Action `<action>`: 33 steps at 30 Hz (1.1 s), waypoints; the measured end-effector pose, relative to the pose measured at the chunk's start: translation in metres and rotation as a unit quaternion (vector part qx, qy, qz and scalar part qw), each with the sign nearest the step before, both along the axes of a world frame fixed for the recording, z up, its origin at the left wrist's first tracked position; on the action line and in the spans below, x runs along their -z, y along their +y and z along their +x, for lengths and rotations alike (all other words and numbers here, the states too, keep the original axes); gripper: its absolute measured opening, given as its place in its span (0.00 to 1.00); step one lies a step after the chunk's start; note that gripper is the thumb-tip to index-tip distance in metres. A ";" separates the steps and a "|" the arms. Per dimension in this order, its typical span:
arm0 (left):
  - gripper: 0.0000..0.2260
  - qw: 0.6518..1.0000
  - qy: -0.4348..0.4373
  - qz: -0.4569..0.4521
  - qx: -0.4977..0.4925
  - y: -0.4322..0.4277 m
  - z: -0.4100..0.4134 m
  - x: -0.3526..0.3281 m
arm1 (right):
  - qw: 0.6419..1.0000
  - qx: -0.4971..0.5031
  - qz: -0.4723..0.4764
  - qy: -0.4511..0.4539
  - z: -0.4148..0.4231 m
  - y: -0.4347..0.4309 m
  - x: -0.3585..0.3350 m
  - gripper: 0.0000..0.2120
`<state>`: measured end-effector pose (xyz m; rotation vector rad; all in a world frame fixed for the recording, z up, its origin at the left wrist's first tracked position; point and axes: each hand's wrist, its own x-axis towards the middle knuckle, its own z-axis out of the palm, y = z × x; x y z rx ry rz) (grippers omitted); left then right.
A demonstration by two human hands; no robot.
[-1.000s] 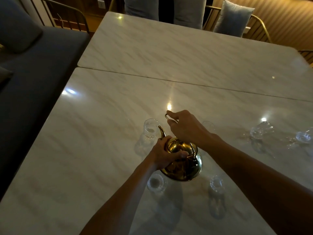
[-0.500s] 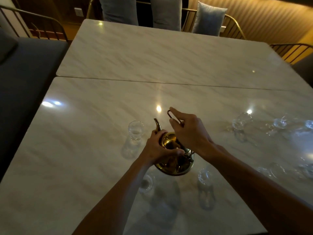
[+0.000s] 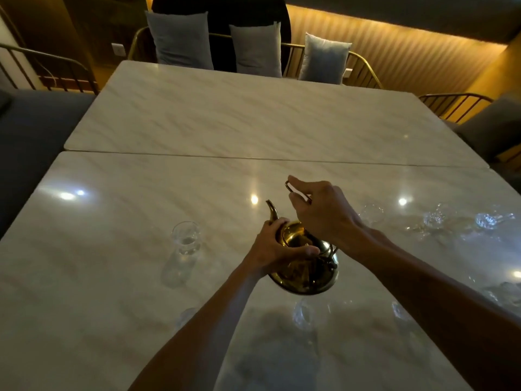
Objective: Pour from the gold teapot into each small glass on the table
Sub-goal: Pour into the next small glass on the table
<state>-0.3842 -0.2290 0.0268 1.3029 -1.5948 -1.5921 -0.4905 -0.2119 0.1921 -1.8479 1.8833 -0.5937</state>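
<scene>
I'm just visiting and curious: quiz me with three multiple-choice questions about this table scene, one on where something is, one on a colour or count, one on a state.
1. Where is the right hand?
A. On the teapot's raised handle
B. Flat on the table
C. Around a glass

2. How many grey cushions stand behind the far table edge?
A. One
B. Three
C. Five

3. How does the gold teapot sit?
A. Lying upside down on the table
B. Tipped, spout pointing away from the person
C. Hidden under a cloth

Answers:
1 A, its fingers pinch the thin handle loop above the pot.
2 B, three cushions lean on the bench back.
3 B, the left hand steadies the lid side and the spout points up and away, near the clear glass on the marble table.
</scene>
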 end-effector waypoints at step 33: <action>0.46 0.992 0.007 0.101 -0.077 0.006 -0.103 0.043 | 0.981 -0.108 0.137 0.085 -0.087 -0.065 0.065 0.17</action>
